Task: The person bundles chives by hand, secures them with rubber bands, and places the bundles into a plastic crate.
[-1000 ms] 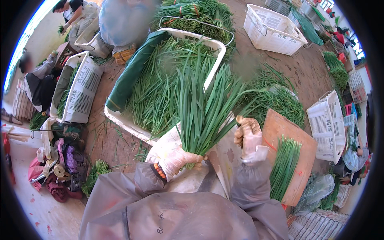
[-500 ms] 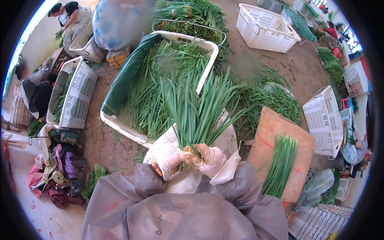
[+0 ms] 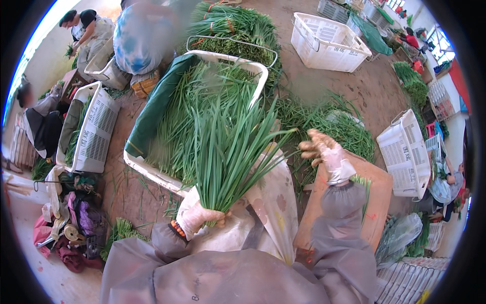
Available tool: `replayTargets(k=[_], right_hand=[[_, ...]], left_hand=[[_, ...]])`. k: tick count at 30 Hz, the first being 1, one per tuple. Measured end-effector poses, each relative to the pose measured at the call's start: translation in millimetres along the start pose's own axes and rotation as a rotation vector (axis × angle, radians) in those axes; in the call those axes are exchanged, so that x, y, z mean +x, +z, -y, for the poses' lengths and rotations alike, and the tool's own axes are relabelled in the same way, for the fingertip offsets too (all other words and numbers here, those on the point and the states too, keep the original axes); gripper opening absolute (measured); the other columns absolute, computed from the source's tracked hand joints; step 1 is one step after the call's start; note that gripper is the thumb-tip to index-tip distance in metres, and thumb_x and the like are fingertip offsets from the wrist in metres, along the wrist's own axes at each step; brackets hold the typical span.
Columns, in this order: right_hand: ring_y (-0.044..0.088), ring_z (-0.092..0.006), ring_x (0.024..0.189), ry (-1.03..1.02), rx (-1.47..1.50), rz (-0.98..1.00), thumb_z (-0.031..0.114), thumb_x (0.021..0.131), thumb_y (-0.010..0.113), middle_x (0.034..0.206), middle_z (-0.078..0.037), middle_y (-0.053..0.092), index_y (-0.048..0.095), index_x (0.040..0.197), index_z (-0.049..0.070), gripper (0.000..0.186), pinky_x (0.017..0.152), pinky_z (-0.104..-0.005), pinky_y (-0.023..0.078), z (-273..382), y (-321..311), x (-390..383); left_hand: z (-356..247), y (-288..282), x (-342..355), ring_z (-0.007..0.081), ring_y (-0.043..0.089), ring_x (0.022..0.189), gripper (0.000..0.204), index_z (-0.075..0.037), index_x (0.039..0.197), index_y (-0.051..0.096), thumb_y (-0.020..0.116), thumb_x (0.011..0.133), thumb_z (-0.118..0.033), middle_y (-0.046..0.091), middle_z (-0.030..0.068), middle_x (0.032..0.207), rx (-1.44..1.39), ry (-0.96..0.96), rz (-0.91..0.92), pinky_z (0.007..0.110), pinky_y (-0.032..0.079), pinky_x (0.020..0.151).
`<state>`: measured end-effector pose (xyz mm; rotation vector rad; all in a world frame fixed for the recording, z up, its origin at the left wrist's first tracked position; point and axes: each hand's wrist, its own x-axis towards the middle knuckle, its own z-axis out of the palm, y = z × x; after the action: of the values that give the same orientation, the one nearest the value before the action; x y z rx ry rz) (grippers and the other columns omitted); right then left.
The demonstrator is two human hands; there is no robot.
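Observation:
My left hand (image 3: 203,218), in a pale glove, grips a bunch of garlic chives (image 3: 223,157) low on its stems. The long leaves fan upward over a white crate (image 3: 157,173) full of loose chives. My right hand (image 3: 324,149), also gloved, is raised to the right of the bunch, fingers apart and nothing in it. Below and beside it lies an orange-brown board (image 3: 372,202). On the board is a pile of chives (image 3: 362,183), mostly hidden behind my right sleeve.
A heap of loose greens (image 3: 334,124) lies on the floor behind the board. White crates (image 3: 329,48) stand at the back, the right (image 3: 403,154) and the left (image 3: 96,129). Bundled greens (image 3: 233,30) are stacked behind the full crate. Two people work at the far left.
My right hand has let go of the stems and swung up and right, its fingers opening. My left hand has kept the bunch and shifted slightly left and down.

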<state>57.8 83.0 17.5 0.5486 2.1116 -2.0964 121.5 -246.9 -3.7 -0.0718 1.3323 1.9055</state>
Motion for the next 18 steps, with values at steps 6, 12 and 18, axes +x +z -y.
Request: replayTargets(k=[6, 12, 18], right_hand=[[0.057, -0.0106, 0.050, -0.029, 0.157, 0.188, 0.044, 0.083, 0.053, 0.074, -0.008, 0.063, 0.049, 0.114, 0.010, 0.046, 0.035, -0.0173, 0.035, -24.1, 35.9, 2.0], [0.051, -0.0097, 0.044, 0.012, 0.826, 0.535, 0.047, 0.086, 0.043, 0.061, -0.001, 0.056, 0.044, 0.119, 0.005, 0.054, 0.034, -0.0192, 0.034, -46.1, 56.9, -6.1], [0.048, -0.0067, 0.043, -0.006, 0.453, 0.215, 0.026, 0.085, 0.055, 0.056, 0.003, 0.052, 0.054, 0.110, 0.008, 0.031, 0.036, -0.0196, 0.037, -29.1, 89.2, -29.8]], left_hand=[[7.4, -5.5, -3.6, 0.0120, 0.056, 0.063, 0.027, -0.001, 0.088, 0.060, 0.061, 0.062, 0.000, 0.060, 0.0058, 0.075, 0.266, -0.007, -0.025, 0.026, 0.045, 0.058], [29.9, -18.3, 9.4, 0.0144, 0.056, 0.059, 0.023, -0.002, 0.085, 0.061, 0.061, 0.063, 0.000, 0.061, 0.0053, 0.074, 0.476, 0.087, 0.032, 0.025, 0.046, 0.054], [36.4, -20.1, 20.7, 0.0125, 0.056, 0.066, 0.018, -0.004, 0.083, 0.062, 0.063, 0.066, -0.011, 0.062, 0.0060, 0.073, 0.721, 0.078, -0.036, 0.029, 0.045, 0.058]])
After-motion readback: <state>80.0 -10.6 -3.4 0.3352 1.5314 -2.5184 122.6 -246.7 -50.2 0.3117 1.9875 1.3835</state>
